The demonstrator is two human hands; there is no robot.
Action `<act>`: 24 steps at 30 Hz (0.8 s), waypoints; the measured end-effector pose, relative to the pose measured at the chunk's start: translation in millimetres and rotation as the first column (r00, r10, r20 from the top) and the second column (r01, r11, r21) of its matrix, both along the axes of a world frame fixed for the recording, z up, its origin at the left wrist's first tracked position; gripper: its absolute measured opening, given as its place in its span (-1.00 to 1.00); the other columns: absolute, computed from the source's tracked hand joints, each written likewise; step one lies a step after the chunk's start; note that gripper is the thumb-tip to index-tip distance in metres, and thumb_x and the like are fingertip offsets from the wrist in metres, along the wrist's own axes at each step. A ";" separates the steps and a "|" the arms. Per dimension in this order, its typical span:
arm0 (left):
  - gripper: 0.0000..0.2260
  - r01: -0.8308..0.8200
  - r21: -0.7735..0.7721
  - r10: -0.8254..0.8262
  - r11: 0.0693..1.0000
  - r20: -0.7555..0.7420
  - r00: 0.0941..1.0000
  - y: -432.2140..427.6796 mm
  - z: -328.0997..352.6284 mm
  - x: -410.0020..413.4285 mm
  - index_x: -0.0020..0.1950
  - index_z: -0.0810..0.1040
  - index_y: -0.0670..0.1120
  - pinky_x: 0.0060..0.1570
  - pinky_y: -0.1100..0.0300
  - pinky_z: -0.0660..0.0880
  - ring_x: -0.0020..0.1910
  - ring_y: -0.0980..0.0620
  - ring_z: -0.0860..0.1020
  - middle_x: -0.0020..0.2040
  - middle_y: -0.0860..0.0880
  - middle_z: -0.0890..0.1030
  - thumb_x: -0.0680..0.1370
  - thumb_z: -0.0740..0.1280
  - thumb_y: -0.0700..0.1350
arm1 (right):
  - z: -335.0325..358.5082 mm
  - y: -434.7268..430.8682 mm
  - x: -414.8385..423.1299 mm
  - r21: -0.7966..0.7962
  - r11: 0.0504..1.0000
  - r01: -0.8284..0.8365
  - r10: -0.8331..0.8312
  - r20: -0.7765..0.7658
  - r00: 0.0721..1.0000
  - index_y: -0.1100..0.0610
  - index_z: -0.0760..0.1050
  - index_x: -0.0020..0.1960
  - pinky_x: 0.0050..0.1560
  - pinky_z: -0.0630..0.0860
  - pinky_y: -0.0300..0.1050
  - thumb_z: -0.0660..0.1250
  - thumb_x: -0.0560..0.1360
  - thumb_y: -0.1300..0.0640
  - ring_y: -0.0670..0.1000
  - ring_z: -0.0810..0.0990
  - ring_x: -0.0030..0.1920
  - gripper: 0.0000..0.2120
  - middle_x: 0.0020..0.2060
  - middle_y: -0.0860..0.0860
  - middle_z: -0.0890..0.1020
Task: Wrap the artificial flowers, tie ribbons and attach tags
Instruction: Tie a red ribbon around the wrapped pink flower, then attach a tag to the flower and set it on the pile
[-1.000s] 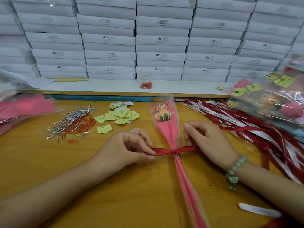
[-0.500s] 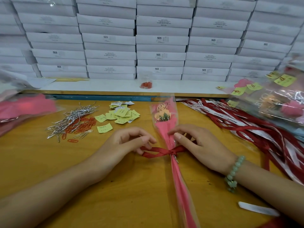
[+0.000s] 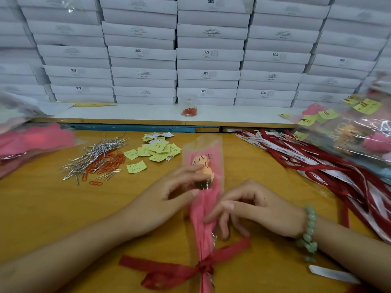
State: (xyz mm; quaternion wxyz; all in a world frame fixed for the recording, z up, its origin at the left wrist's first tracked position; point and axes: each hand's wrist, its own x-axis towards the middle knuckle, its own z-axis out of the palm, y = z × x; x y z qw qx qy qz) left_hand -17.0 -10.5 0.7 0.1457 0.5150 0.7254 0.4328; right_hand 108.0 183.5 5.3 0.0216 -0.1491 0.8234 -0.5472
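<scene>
Head view. Wrapped flower [image 3: 200,208] lies lengthwise on the wooden surface [image 3: 42,208], bloom end away from the person. Red ribbon [image 3: 204,268] is knotted round the lower stem, tails loose, no bow.

Left hand [image 3: 169,199]: fingers lie across the wrap at the bloom, thumb at the wrap's edge. Cannot tell whether it pinches or only touches. Right hand [image 3: 249,210]: fingers loosely curled, tips resting on the wrap, holding nothing.

Risks, as judged:
- Neither hand is on the ribbon. If the knot is a single one, handling the wrap could slacken it or slide it down the slick sleeve.
- No tag seen on this flower. The yellow tags [image 3: 156,149] and paper clips [image 3: 101,163] lie well apart from it, and reaching over may drag the wrap askew.

Hard to make out:
- Stem end is cut off at the bottom edge.
- A small glint below the knot is unidentifiable.
- Tag writing is unreadable.
- Bloom base sits behind the left fingers.
- Ribbon pile [image 3: 317,166] is blurred.
</scene>
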 end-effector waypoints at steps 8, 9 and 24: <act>-0.73 0.104 0.005 -0.104 0.995 -0.070 0.992 -2.7 1.1 4.7 0.28 0.58 0.09 0.37 0.08 0.34 0.36 0.18 0.40 0.29 0.23 0.50 0.61 0.23 0.02 | 1.1 12.6 -8.1 -0.170 0.860 0.482 -0.507 -0.161 0.847 0.08 0.66 -0.01 -0.45 0.30 -0.36 0.22 0.60 0.12 -0.03 0.41 -0.42 -0.78 -0.34 0.14 0.56; -0.74 0.116 0.024 -0.114 0.993 -0.068 0.991 -3.1 1.3 6.0 0.26 0.60 0.06 0.34 0.02 0.38 0.34 0.13 0.45 0.26 0.19 0.54 0.62 0.25 0.01 | 1.5 15.0 -9.1 -0.172 0.813 0.557 -0.582 -0.183 0.793 0.05 0.65 0.01 -0.39 0.36 -0.37 0.22 0.59 0.18 -0.05 0.47 -0.34 -0.79 -0.27 0.07 0.60; -0.72 -0.316 0.398 0.390 0.861 -0.116 0.914 -17.1 45.6 -33.4 -0.02 0.66 0.07 -0.15 0.40 0.47 -0.11 0.16 0.58 -0.06 0.19 0.66 0.59 0.28 -0.30 | -6.0 24.5 -17.4 0.216 0.786 0.580 -0.570 -0.111 0.814 -0.14 0.37 0.34 0.11 0.37 -0.52 0.41 0.47 0.04 -0.41 0.42 0.14 -0.52 0.15 -0.30 0.47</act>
